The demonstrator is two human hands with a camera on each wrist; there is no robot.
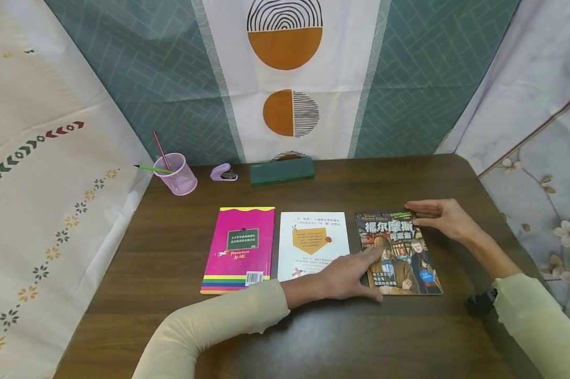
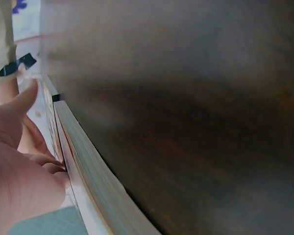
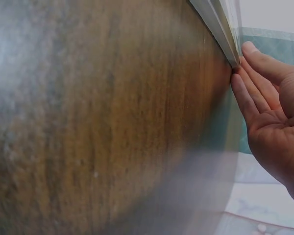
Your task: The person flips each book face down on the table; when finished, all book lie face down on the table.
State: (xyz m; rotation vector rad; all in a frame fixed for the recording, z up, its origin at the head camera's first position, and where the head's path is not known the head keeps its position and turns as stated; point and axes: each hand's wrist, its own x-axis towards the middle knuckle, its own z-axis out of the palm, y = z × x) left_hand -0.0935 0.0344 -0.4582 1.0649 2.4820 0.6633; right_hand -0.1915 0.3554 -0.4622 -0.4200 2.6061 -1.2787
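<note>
A dark illustrated book [image 1: 400,258] with large Chinese lettering lies flat at the right of a row of books. My left hand [image 1: 343,276] reaches across the lower right corner of a white-covered book [image 1: 313,245]; its fingertips rest on the dark book's left side, with the thumb spread toward the near edge. My right hand [image 1: 448,218] touches the dark book's upper right corner with extended fingers. In the right wrist view, the fingers [image 3: 247,95] meet a book's corner. Page edges [image 2: 95,161] run beside the left hand in the left wrist view.
A pink book [image 1: 237,247] lies left of the white one. Along the table's back stand a pink pencil cup [image 1: 182,179] with two pencils, a purple stapler [image 1: 223,172] and a dark green case [image 1: 282,171]. Patterned cloths hang behind and at both sides of the wooden table [image 1: 161,252].
</note>
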